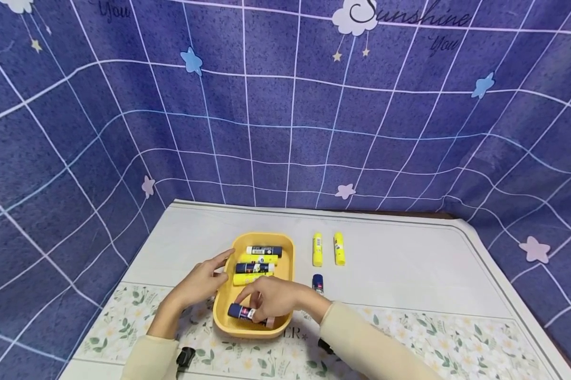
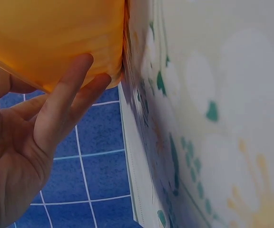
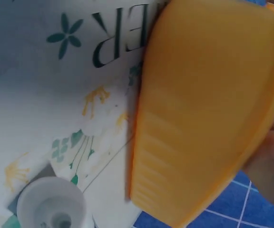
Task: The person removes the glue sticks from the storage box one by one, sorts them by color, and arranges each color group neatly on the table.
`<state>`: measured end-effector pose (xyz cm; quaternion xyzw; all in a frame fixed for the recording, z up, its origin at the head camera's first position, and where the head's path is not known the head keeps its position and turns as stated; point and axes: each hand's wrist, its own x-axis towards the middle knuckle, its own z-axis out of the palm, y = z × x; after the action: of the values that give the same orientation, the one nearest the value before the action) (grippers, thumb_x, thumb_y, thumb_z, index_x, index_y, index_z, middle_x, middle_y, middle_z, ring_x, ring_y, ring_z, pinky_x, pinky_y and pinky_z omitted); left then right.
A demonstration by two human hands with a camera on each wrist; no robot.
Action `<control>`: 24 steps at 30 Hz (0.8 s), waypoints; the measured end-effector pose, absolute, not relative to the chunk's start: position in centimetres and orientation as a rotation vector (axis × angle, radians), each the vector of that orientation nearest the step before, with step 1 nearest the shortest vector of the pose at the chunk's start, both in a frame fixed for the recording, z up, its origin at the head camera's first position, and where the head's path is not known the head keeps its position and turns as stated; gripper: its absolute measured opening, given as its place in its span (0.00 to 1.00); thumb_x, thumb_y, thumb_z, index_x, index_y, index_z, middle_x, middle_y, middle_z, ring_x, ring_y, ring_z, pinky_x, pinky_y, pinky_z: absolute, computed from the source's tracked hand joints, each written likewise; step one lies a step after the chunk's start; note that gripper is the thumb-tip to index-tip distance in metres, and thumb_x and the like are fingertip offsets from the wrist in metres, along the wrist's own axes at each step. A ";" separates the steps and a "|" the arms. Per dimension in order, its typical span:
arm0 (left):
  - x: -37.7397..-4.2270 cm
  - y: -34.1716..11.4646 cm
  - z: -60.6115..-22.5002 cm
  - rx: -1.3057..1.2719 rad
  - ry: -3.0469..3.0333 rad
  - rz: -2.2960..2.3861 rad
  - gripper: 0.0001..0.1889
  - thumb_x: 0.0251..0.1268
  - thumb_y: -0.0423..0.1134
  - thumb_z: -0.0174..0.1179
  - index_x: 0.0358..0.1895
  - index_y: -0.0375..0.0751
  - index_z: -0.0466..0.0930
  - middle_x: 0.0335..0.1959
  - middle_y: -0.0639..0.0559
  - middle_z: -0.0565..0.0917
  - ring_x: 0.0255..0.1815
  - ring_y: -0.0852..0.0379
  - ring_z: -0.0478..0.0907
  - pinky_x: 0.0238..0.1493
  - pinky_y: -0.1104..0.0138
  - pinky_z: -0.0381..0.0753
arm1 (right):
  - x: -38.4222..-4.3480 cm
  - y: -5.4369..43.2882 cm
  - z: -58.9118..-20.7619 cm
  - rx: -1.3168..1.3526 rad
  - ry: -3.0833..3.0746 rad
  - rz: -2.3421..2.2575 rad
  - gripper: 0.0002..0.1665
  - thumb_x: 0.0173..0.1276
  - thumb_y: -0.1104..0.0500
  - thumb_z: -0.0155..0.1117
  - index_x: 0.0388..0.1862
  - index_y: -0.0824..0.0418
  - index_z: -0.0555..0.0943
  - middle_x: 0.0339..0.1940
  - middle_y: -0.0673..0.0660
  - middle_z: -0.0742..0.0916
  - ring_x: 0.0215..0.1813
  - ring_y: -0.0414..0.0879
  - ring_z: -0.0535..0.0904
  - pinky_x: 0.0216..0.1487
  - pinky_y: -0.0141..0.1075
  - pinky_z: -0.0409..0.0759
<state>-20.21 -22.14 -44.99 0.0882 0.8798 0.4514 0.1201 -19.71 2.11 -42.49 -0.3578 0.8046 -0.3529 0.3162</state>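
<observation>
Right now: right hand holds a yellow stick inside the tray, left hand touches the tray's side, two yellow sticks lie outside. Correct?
Not quite: the stick in the right hand is dark blue, not yellow; the head view shows it. The rest stands.

We see a yellow-orange bin [image 1: 249, 333], a rounded rectangle standing upright at the lower middle of the frame. In its upper half we find four glue sticks [image 1: 254, 268], navy and yellow by turns, lying sideways in a column. Near its bottom edge we see one gripped navy glue stick [image 1: 240, 312], its dark cap to the left, its pale right end slightly lower.
</observation>
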 end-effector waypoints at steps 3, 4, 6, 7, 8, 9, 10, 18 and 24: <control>-20.3 -22.0 -45.0 0.268 2.576 1.316 0.34 0.75 0.32 0.49 0.83 0.46 0.56 0.72 0.26 0.72 0.17 0.53 0.74 0.25 0.56 0.85 | -19.6 3.1 -41.7 -0.957 2.195 -1.003 0.28 0.63 0.66 0.73 0.63 0.52 0.84 0.37 0.49 0.86 0.36 0.34 0.83 0.37 0.28 0.83; -20.3 -22.0 -45.0 0.272 2.575 1.318 0.35 0.75 0.32 0.49 0.83 0.46 0.56 0.72 0.26 0.72 0.17 0.54 0.73 0.25 0.57 0.85 | -19.5 3.4 -41.4 -0.937 2.206 -1.043 0.28 0.63 0.66 0.73 0.63 0.51 0.85 0.38 0.49 0.86 0.36 0.35 0.82 0.36 0.28 0.83; -20.4 -22.1 -45.0 0.280 2.569 1.320 0.35 0.75 0.32 0.49 0.83 0.46 0.56 0.72 0.25 0.72 0.16 0.55 0.73 0.25 0.57 0.85 | -19.1 4.2 -40.6 -0.897 2.230 -1.105 0.29 0.62 0.65 0.74 0.62 0.50 0.85 0.39 0.50 0.86 0.38 0.36 0.83 0.37 0.29 0.83; -20.4 -22.1 -45.0 0.283 2.568 1.321 0.35 0.75 0.32 0.49 0.84 0.46 0.55 0.72 0.25 0.72 0.16 0.55 0.73 0.25 0.58 0.85 | -19.0 4.7 -40.3 -0.873 2.239 -1.137 0.29 0.62 0.66 0.74 0.62 0.50 0.85 0.39 0.50 0.86 0.39 0.37 0.83 0.37 0.29 0.84; -20.4 -22.2 -45.0 0.285 2.567 1.321 0.35 0.75 0.32 0.49 0.84 0.46 0.55 0.72 0.26 0.72 0.17 0.55 0.74 0.25 0.58 0.85 | -18.9 5.1 -40.0 -0.852 2.253 -1.166 0.29 0.61 0.66 0.74 0.62 0.50 0.84 0.40 0.51 0.85 0.39 0.38 0.83 0.37 0.30 0.84; -20.4 -22.2 -45.0 0.288 2.568 1.325 0.35 0.75 0.32 0.49 0.84 0.46 0.55 0.73 0.26 0.71 0.18 0.55 0.76 0.25 0.58 0.85 | -18.7 5.6 -39.7 -0.827 2.263 -1.202 0.29 0.61 0.66 0.73 0.63 0.50 0.84 0.40 0.51 0.85 0.40 0.40 0.83 0.37 0.30 0.84; -20.4 -22.3 -44.9 0.290 2.572 1.324 0.35 0.76 0.32 0.49 0.84 0.46 0.54 0.74 0.26 0.70 0.21 0.54 0.79 0.26 0.59 0.86 | -18.6 6.0 -39.6 -0.799 2.268 -1.250 0.30 0.61 0.66 0.73 0.63 0.51 0.84 0.40 0.52 0.85 0.40 0.41 0.82 0.38 0.30 0.84; -20.4 -22.5 -44.8 0.314 2.539 1.341 0.35 0.77 0.32 0.48 0.84 0.44 0.51 0.76 0.23 0.65 0.30 0.52 0.88 0.30 0.63 0.88 | -17.7 10.0 -40.1 -0.460 2.219 -1.672 0.34 0.60 0.71 0.65 0.68 0.64 0.77 0.43 0.60 0.82 0.41 0.47 0.79 0.43 0.33 0.84; -20.3 -22.5 -44.9 0.309 2.554 1.339 0.35 0.77 0.32 0.48 0.84 0.44 0.51 0.76 0.23 0.65 0.31 0.52 0.88 0.30 0.64 0.87 | -17.5 13.4 -40.9 -0.226 2.176 -1.809 0.36 0.59 0.70 0.64 0.70 0.67 0.73 0.42 0.58 0.80 0.41 0.46 0.77 0.41 0.32 0.83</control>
<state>-20.26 -22.51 -44.90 0.1059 0.8742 0.4584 0.1204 -17.49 13.38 -40.92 -0.0787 0.7578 -0.6300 0.1508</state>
